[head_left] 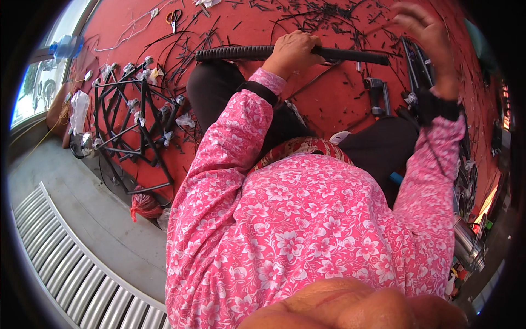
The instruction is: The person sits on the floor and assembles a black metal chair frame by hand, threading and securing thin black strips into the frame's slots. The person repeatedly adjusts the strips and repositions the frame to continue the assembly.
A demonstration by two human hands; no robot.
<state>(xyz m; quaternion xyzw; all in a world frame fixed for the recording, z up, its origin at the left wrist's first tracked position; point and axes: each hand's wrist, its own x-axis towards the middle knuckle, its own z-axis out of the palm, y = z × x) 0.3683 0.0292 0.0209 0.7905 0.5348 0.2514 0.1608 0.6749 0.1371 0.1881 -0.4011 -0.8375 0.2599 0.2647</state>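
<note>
Across the top of my lap lies a long black tube (pixel 235 52), ribbed by a spiral wrap on its left part and smoother on its right. My left hand (pixel 294 50) is closed round it near the middle, above my bent knee. Off to the right, my right hand (pixel 430 41) is raised away from the tube, slightly blurred, with fingers stretched out and no object visible in it. A thin dark strip (pixel 435 151) hangs beside my right sleeve.
Black tubular frames (pixel 143 112) with plastic-wrapped joints stand at left, near a red bag (pixel 145 205). Scissors (pixel 173 20) and many black scraps (pixel 334 13) litter the red floor. A black metal part (pixel 378 96) lies beyond my right knee. A roller conveyor (pixel 82 268) is lower left.
</note>
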